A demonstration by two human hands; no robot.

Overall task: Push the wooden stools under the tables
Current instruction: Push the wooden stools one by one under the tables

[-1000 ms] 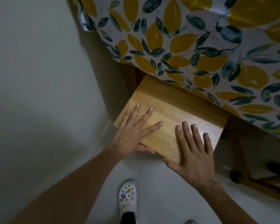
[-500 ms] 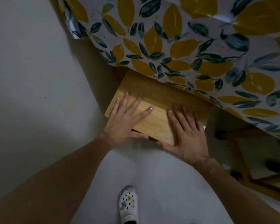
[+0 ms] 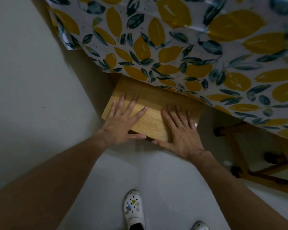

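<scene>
A light wooden stool (image 3: 152,121) stands partly under the table, its far half hidden by the lemon-print tablecloth (image 3: 189,52). My left hand (image 3: 121,120) lies flat on the seat's left part, fingers spread, thumb along the near edge. My right hand (image 3: 181,130) lies flat on the seat's right part, thumb hooked at the near edge. Only the stool's seat shows; its legs are hidden.
A pale wall (image 3: 32,80) runs close along the stool's left side. Wooden legs and rails with dark feet (image 3: 243,163) stand under the table to the right. My white clogs (image 3: 134,210) are on the grey floor behind the stool.
The stool has slid further under the tablecloth with both hands flat on its seat. Less of the seat shows now than a second ago.
</scene>
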